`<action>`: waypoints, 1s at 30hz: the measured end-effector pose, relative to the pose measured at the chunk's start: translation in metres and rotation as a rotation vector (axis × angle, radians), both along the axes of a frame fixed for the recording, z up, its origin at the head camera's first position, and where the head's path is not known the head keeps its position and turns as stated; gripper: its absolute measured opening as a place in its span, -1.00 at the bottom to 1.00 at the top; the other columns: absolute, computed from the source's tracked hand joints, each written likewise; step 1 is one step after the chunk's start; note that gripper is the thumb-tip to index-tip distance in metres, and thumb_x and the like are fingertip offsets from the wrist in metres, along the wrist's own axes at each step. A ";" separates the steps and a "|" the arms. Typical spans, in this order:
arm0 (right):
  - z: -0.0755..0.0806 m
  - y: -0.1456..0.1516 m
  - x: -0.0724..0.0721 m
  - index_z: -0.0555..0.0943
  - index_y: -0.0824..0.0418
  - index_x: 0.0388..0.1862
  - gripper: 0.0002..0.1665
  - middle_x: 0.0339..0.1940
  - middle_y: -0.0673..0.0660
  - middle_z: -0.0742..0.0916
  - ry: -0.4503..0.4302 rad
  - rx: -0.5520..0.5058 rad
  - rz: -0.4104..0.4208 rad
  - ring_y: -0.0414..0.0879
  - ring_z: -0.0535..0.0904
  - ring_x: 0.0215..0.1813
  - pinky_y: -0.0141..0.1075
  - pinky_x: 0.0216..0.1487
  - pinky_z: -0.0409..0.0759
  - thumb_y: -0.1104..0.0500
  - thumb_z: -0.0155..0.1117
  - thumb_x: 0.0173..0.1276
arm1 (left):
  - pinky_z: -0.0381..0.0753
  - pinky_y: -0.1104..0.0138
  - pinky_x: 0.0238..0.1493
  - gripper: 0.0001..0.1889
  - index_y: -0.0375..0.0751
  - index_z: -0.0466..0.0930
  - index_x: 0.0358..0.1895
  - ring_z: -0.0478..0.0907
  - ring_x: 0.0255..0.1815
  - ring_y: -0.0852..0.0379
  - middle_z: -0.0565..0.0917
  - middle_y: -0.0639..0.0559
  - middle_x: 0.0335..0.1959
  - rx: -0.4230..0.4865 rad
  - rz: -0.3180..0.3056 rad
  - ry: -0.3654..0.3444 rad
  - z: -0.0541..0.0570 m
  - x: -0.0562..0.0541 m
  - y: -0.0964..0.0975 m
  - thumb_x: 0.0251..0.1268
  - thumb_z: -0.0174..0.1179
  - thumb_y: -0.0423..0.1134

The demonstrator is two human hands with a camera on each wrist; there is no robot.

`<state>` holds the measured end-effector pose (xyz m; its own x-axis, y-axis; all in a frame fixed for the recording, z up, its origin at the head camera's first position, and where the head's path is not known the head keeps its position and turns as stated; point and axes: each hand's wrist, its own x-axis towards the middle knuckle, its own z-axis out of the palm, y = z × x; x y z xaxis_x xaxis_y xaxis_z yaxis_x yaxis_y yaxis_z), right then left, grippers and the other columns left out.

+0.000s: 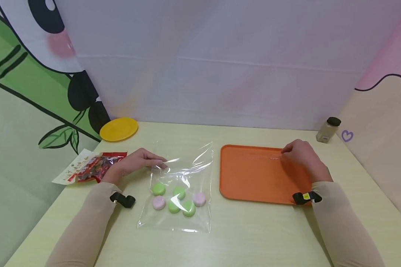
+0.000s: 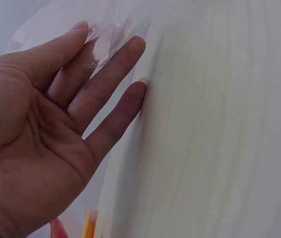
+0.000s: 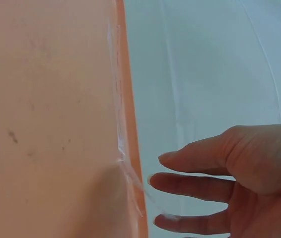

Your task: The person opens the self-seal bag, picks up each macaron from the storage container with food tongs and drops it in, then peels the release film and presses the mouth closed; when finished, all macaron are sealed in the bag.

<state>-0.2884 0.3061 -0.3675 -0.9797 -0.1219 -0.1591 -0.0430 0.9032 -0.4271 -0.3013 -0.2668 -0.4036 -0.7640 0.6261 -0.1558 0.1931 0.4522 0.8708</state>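
My left hand [image 1: 138, 164] is at the upper left corner of a clear plastic bag [image 1: 183, 222]. In the left wrist view, the bag's film [image 2: 56, 25] is between thumb and forefinger, the other fingers spread. Several round green macarons [image 1: 158, 189] and two pale pink ones [image 1: 199, 199] lie inside the bag. Over the far right part of an orange tray [image 1: 250, 178] is my right hand [image 1: 302, 157]. Its fingers are apart and fairly straight in the right wrist view, with a thin clear plastic strip [image 3: 119, 124] along the tray's rim reaching one fingertip.
A red and white snack packet [image 1: 97, 167] lies to the left of my left hand. Behind it, a yellow plate [image 1: 118, 129] sits at the table's back left corner. A black-capped jar [image 1: 328, 129] stands at the back right, near the cloth wall [image 1: 220, 92].
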 end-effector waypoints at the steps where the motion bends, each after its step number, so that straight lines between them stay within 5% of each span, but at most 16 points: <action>1: 0.001 0.000 0.000 0.70 0.42 0.01 -0.67 0.01 0.43 0.69 0.015 0.008 -0.003 0.34 0.51 0.05 0.21 0.13 0.48 0.22 0.21 0.42 | 0.56 0.28 0.11 -0.64 -0.23 0.65 0.21 0.62 0.13 0.06 0.76 -0.05 -0.01 0.003 -0.005 -0.001 0.000 0.000 0.000 0.52 0.15 -0.14; 8: 0.015 -0.019 0.002 0.69 0.46 -0.01 -0.66 0.00 0.47 0.69 0.168 0.014 -0.042 0.31 0.59 -0.09 0.11 -0.10 0.58 0.24 0.17 0.40 | 0.56 0.29 0.08 -0.63 -0.27 0.63 0.22 0.62 0.13 0.00 0.75 -0.09 0.00 0.017 0.004 -0.003 0.000 0.000 -0.002 0.51 0.16 -0.15; 12: 0.021 -0.046 -0.002 0.61 0.47 0.15 -0.56 0.15 0.45 0.64 0.175 -0.087 0.004 0.35 0.56 0.10 0.15 0.06 0.55 0.15 0.21 0.47 | 0.53 0.31 0.14 -0.63 -0.31 0.62 0.22 0.62 0.15 -0.04 0.74 -0.15 0.01 0.029 -0.002 -0.003 -0.001 -0.001 -0.003 0.50 0.16 -0.18; 20: 0.013 -0.131 -0.012 0.34 0.30 0.48 -0.09 0.32 0.27 0.59 -0.051 -0.475 0.161 0.15 0.52 0.31 0.06 0.24 0.50 -0.24 0.29 0.39 | 0.58 0.34 0.06 -0.62 -0.38 0.59 0.23 0.66 0.07 0.03 0.74 -0.14 0.00 0.050 -0.019 0.008 -0.002 -0.002 -0.003 0.52 0.14 -0.21; 24: 0.003 -0.171 -0.014 0.22 0.35 0.54 -0.03 0.35 0.26 0.57 -0.183 -0.653 0.200 0.12 0.56 0.29 -0.02 0.29 0.48 -0.14 0.37 0.37 | 0.60 0.32 0.05 -0.63 -0.33 0.61 0.22 0.66 0.06 0.03 0.74 -0.11 0.01 0.052 -0.010 0.000 -0.001 -0.001 -0.002 0.52 0.15 -0.20; 30: -0.012 -0.204 -0.016 0.26 0.47 0.48 -0.21 0.29 0.30 0.61 -0.295 -0.896 0.208 0.09 0.60 0.25 -0.15 0.21 0.56 0.19 0.35 0.42 | 0.58 0.31 0.07 -0.63 -0.29 0.62 0.23 0.64 0.10 0.02 0.75 -0.10 0.01 0.046 0.004 -0.016 0.001 0.000 -0.003 0.51 0.16 -0.17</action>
<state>-0.3042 0.1024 -0.3793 -0.8602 -0.4847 -0.1587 0.0539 0.2229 -0.9733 -0.3015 -0.2696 -0.4027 -0.7642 0.6297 -0.1393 0.1772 0.4126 0.8935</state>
